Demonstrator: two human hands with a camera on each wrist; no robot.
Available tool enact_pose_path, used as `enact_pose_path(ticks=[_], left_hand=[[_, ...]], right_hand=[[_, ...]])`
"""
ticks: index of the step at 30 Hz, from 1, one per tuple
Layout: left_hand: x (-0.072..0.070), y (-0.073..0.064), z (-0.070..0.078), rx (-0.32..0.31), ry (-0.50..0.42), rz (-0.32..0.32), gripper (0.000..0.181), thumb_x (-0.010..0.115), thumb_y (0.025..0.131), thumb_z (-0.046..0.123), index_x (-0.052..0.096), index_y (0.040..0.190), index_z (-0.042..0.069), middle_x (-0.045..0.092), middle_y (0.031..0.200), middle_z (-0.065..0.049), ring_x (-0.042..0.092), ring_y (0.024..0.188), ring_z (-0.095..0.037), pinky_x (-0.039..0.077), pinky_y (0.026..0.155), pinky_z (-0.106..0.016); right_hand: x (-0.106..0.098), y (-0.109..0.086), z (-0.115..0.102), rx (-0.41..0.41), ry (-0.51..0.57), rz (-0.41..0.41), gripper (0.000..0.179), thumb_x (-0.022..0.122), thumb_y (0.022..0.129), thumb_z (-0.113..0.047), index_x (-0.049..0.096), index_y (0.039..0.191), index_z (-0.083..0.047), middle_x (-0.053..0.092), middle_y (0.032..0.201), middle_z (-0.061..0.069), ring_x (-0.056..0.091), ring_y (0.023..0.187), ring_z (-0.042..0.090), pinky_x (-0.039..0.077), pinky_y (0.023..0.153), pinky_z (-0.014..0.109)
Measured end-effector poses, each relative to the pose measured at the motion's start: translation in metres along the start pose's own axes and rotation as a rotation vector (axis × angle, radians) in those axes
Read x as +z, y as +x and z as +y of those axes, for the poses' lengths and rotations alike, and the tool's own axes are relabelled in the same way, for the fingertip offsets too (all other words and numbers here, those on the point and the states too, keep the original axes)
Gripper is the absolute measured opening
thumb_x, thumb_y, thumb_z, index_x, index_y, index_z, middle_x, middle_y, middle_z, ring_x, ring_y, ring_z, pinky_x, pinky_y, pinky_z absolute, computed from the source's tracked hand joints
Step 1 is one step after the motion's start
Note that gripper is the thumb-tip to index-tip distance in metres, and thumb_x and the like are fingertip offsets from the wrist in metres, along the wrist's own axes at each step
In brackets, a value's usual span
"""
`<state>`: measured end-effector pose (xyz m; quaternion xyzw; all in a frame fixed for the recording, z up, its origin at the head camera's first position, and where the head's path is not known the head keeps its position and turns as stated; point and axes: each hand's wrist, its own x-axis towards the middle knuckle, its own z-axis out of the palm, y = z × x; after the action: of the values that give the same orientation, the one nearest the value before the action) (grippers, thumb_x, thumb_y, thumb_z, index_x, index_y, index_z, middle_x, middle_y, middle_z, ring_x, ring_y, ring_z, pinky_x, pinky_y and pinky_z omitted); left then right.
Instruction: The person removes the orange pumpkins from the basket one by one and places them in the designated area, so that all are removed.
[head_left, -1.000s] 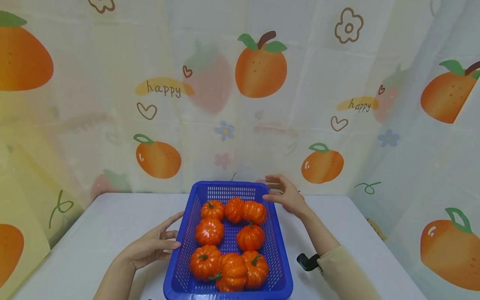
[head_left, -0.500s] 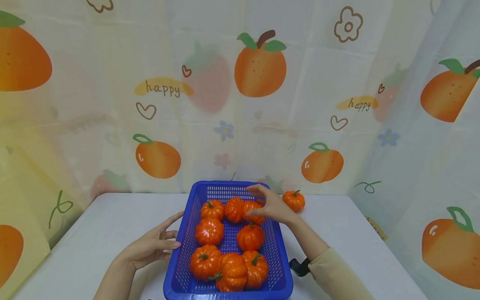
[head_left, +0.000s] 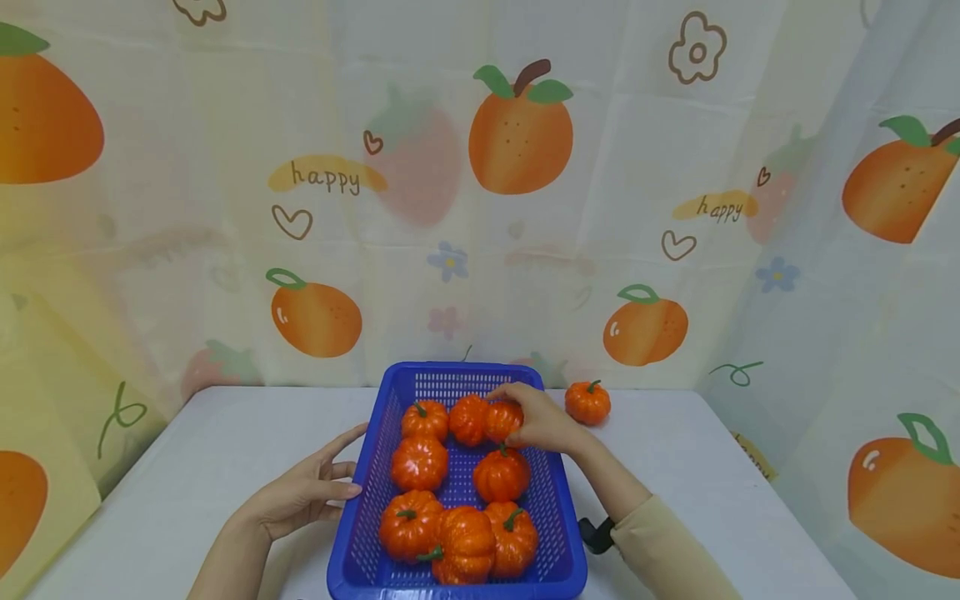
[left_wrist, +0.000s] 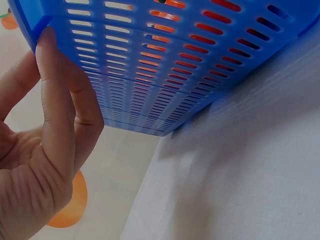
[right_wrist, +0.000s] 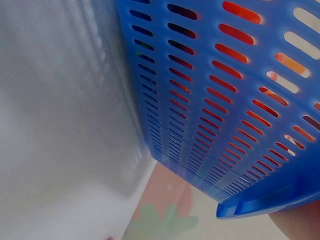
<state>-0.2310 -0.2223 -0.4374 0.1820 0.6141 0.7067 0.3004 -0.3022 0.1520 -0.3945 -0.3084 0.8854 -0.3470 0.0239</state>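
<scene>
Head view: one blue basket [head_left: 405,592] on a white table [head_left: 660,467], eight orange pumpkins [head_left: 419,464] inside; left hand [head_left: 296,492], loosely spread, fingertips against the left rim, presumably steadying it; right hand [head_left: 551,423], thumb and fingers curved round the far-right pumpkin [head_left: 504,422], apparently to suit its roundness; one loose pumpkin [head_left: 588,403] outside, beyond the far right corner. Left wrist view: fingertips at the rim, palm off the wall. Right wrist view: slotted wall, the right hand's hold hidden.

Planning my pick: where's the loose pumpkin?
In the head view, the loose pumpkin sits toward the back of the table, right of the basket, beyond the right hand.
</scene>
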Motion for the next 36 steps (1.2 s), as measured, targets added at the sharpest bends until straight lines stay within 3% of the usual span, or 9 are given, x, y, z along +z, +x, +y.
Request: enact_pose_path(ticks=[6, 10, 13, 19, 24, 30, 36], left_hand=[[0.000, 0.000, 0.000, 0.002, -0.002, -0.001, 0.090, 0.056, 0.097, 0.007, -0.008, 0.159, 0.019, 0.064, 0.122, -0.007, 0.070, 0.102, -0.016, 0.060, 0.088, -0.035], [0.000, 0.000, -0.001, 0.000, -0.005, -0.003, 0.090, 0.056, 0.097, 0.006, -0.009, 0.159, 0.019, 0.063, 0.121, -0.007, 0.070, 0.103, -0.016, 0.060, 0.088, -0.036], [0.000, 0.000, -0.001, 0.003, -0.009, -0.005, 0.090, 0.055, 0.097, 0.006, -0.009, 0.159, 0.019, 0.063, 0.123, -0.007, 0.070, 0.103, -0.017, 0.060, 0.089, -0.036], [0.000, -0.001, 0.000, 0.010, -0.011, -0.011, 0.090, 0.055, 0.097, 0.005, -0.010, 0.158, 0.019, 0.064, 0.123, -0.007, 0.071, 0.104, -0.017, 0.060, 0.089, -0.035], [0.000, -0.001, 0.000, 0.014, -0.012, -0.015, 0.090, 0.054, 0.097, 0.005, -0.010, 0.158, 0.019, 0.063, 0.123, -0.006, 0.070, 0.104, -0.016, 0.060, 0.090, -0.035], [0.000, -0.001, 0.000, 0.008, -0.014, -0.010, 0.091, 0.055, 0.097, 0.005, -0.011, 0.158, 0.019, 0.063, 0.122, -0.006, 0.070, 0.105, -0.016, 0.060, 0.090, -0.035], [0.001, -0.001, 0.001, 0.007, -0.019, -0.011, 0.091, 0.055, 0.097, 0.004, -0.011, 0.158, 0.018, 0.063, 0.121, -0.005, 0.070, 0.103, -0.015, 0.060, 0.089, -0.034]], right_hand=[[0.000, 0.000, 0.001, -0.002, -0.016, 0.004, 0.052, 0.073, 0.075, -0.004, 0.062, 0.126, -0.011, 0.063, 0.130, 0.006, 0.059, 0.117, 0.023, 0.053, 0.101, 0.048], [-0.003, -0.002, 0.004, -0.014, 0.032, 0.061, 0.052, 0.072, 0.078, -0.005, 0.061, 0.128, -0.015, 0.062, 0.132, 0.005, 0.060, 0.114, 0.022, 0.056, 0.096, 0.040], [-0.007, -0.001, 0.006, -0.043, 0.112, 0.136, 0.049, 0.072, 0.082, -0.006, 0.060, 0.129, -0.013, 0.061, 0.133, 0.008, 0.061, 0.115, 0.026, 0.056, 0.096, 0.040], [-0.016, -0.002, 0.013, -0.038, 0.284, 0.237, 0.050, 0.070, 0.089, -0.011, 0.054, 0.136, -0.009, 0.057, 0.139, 0.015, 0.053, 0.129, 0.036, 0.046, 0.107, 0.054], [-0.019, -0.004, 0.017, 0.002, 0.429, 0.236, 0.048, 0.058, 0.098, -0.013, 0.045, 0.144, -0.009, 0.046, 0.146, 0.021, 0.051, 0.128, 0.042, 0.057, 0.094, 0.048], [-0.022, -0.005, 0.019, 0.084, 0.558, 0.259, 0.041, 0.050, 0.102, -0.017, 0.048, 0.142, -0.009, 0.041, 0.148, 0.020, 0.056, 0.122, 0.035, 0.061, 0.085, 0.041], [-0.028, -0.008, 0.026, 0.112, 0.688, 0.342, 0.047, 0.055, 0.096, -0.009, 0.047, 0.142, -0.005, 0.043, 0.145, 0.019, 0.058, 0.113, 0.021, 0.061, 0.084, 0.031]])
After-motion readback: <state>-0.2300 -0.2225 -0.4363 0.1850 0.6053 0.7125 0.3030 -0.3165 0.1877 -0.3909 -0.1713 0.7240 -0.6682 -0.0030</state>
